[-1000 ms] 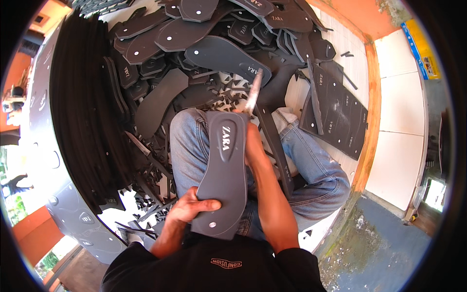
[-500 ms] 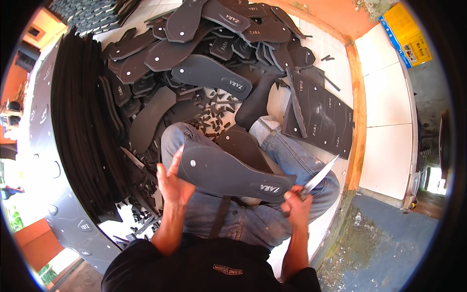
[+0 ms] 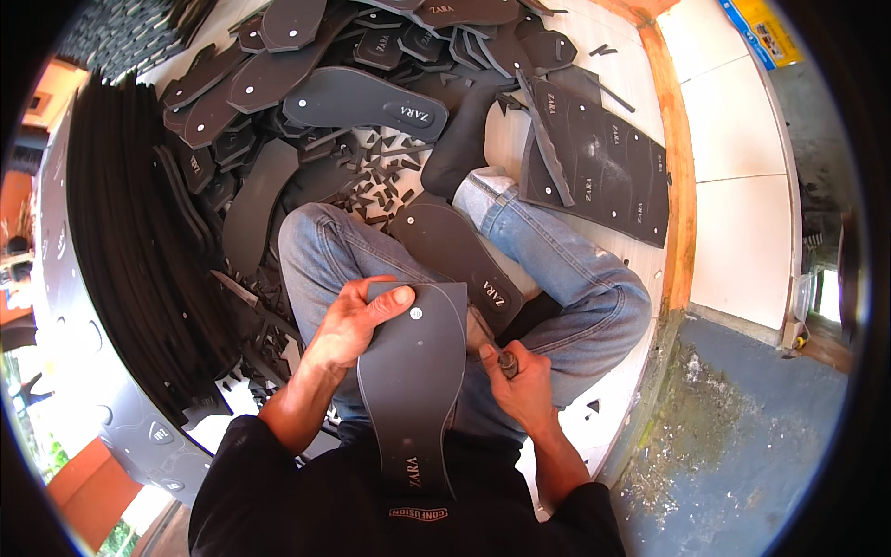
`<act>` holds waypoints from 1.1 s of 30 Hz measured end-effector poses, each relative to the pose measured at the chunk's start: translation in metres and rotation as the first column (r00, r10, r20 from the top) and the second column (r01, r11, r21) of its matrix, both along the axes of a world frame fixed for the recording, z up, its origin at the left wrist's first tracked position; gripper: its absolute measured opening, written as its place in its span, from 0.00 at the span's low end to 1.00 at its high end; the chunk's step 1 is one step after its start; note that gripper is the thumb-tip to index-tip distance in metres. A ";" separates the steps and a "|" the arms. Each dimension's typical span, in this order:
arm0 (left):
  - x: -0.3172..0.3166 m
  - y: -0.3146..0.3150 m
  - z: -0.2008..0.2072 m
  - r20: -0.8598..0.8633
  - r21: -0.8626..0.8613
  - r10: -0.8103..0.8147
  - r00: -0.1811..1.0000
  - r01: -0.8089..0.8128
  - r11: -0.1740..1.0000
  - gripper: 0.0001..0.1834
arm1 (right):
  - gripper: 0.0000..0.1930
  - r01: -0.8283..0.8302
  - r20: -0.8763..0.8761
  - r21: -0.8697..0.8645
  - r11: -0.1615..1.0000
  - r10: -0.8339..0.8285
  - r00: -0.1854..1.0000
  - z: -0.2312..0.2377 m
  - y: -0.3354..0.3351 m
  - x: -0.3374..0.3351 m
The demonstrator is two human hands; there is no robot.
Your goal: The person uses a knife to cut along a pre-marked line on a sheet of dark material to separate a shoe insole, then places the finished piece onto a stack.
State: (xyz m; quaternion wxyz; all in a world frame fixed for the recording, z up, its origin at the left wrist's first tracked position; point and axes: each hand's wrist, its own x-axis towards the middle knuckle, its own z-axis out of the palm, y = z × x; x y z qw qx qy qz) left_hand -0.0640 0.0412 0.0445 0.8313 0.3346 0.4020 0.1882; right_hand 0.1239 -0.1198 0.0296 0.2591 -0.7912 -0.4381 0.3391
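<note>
My left hand grips the toe end of a dark grey foam sandal sole, thumb on top beside a small round white mark. The sole's heel end points at my shirt, and its toe end has a square corner outside a curved outline. Just right of the sole, my right hand is closed round the dark handle of a knife. I cannot clearly make out the blade, which lies close to the sole's right edge. A second sole lies between my jeans-clad legs.
A heap of dark soles spreads ahead, with small offcuts before my feet. Tall stacked black foam sheets stand at left, another blade beside them. Uncut printed sheets lie at right, next to a wooden strip.
The sole has turned from lying crosswise to pointing at my body. My left hand has shifted onto its toe end. The knife has moved left and down beside the sole's edge.
</note>
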 end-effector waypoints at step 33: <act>0.108 -0.053 -0.026 0.293 -0.284 0.457 0.840 -0.380 0.880 0.13 | 0.10 0.559 -0.652 0.346 0.754 -0.235 0.721 0.009 0.060 0.003</act>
